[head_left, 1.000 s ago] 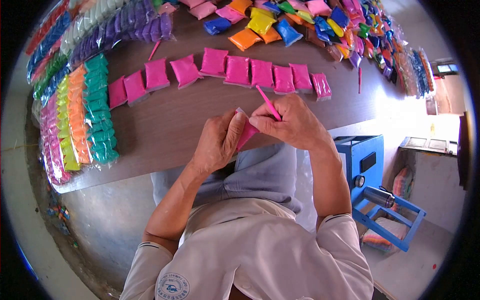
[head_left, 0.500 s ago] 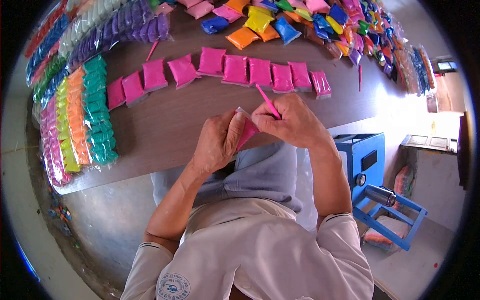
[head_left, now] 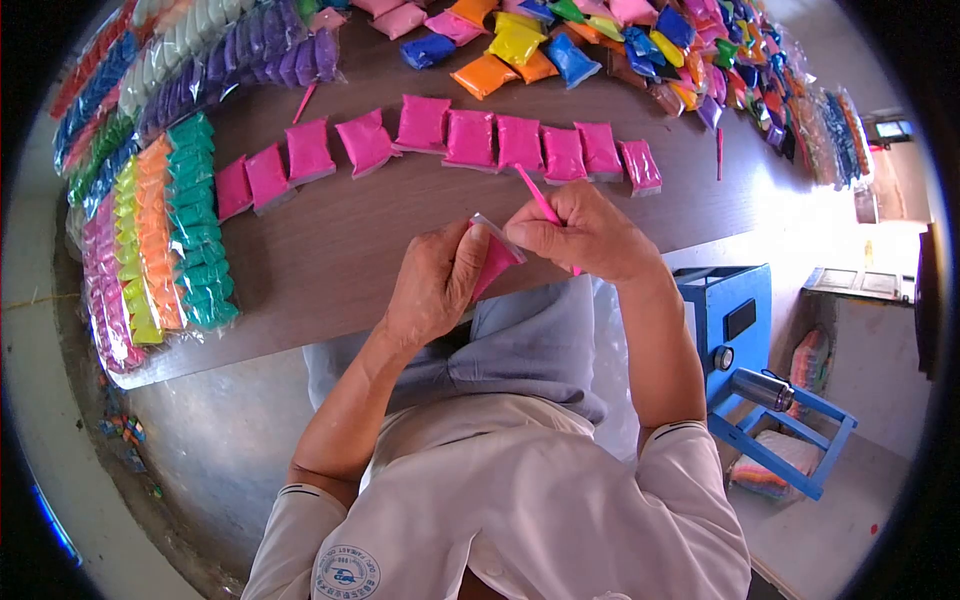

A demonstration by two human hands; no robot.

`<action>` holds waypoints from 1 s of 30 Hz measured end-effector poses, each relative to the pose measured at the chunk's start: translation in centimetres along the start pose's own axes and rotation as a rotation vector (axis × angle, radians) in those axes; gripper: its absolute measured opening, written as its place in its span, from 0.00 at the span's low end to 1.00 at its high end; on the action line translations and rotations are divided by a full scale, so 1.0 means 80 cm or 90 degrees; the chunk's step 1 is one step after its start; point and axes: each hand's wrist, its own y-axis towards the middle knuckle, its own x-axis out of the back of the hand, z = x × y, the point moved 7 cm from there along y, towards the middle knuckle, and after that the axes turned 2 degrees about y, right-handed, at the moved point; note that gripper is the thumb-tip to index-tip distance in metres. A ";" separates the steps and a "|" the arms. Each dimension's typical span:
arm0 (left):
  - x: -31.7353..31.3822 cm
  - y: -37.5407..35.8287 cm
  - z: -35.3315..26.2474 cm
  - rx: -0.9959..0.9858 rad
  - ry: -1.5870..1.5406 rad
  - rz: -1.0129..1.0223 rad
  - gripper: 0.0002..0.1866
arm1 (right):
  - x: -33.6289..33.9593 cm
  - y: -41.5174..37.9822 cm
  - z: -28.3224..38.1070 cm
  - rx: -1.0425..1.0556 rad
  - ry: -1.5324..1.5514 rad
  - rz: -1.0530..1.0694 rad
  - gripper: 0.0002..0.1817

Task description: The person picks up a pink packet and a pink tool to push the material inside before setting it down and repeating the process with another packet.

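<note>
I note left hand (head_left: 437, 280) pinching small pink plastic packet (head_left: 494, 266) near edge of brown table (head_left: 330, 235); right hand (head_left: 578, 236) curled round slim pink stick (head_left: 538, 196). Packet judged light, soft, slippery; best hold: clear rim (head_left: 505, 241).

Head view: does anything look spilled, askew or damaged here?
Small coloured bits lie scattered on the ground at left, too small to identify; they look like stray litter, being apart from the packets on the table. In the pink row, the fourth packet from the left sits askew.
</note>
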 end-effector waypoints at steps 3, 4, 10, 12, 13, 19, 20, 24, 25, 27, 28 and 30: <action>0.000 0.000 0.002 0.006 -0.003 -0.001 0.21 | 0.000 0.002 -0.005 0.009 0.019 0.002 0.17; -0.001 0.000 0.004 0.008 -0.004 -0.001 0.21 | 0.000 0.003 -0.006 0.013 0.028 0.005 0.18; -0.001 0.000 0.005 0.016 0.000 0.000 0.22 | -0.001 0.005 -0.004 0.017 0.007 0.017 0.17; 0.000 0.000 0.004 0.007 -0.002 -0.005 0.22 | 0.000 0.005 -0.004 0.015 0.002 0.007 0.17; 0.000 0.000 0.005 0.009 0.001 -0.005 0.22 | 0.000 0.005 -0.004 0.014 -0.004 -0.002 0.17; 0.000 0.001 0.004 -0.002 0.002 -0.008 0.21 | -0.001 0.004 0.007 0.006 -0.034 -0.012 0.17; 0.000 0.001 0.003 -0.011 0.010 -0.007 0.21 | -0.002 0.005 0.006 0.006 -0.034 -0.012 0.17; 0.000 0.000 0.002 -0.001 0.008 -0.004 0.20 | -0.001 0.006 0.002 0.021 -0.032 -0.020 0.17; 0.001 0.000 0.000 -0.004 0.010 -0.007 0.20 | -0.002 0.006 0.001 0.020 -0.027 -0.013 0.17; 0.001 0.001 -0.002 -0.007 0.013 -0.009 0.20 | -0.001 0.007 -0.004 0.010 -0.013 -0.007 0.17; 0.001 0.001 -0.001 -0.002 0.011 -0.013 0.20 | -0.002 0.007 -0.007 0.000 0.002 -0.001 0.17; 0.001 0.001 0.000 0.004 0.010 -0.015 0.20 | -0.002 0.006 -0.009 0.000 0.023 0.001 0.17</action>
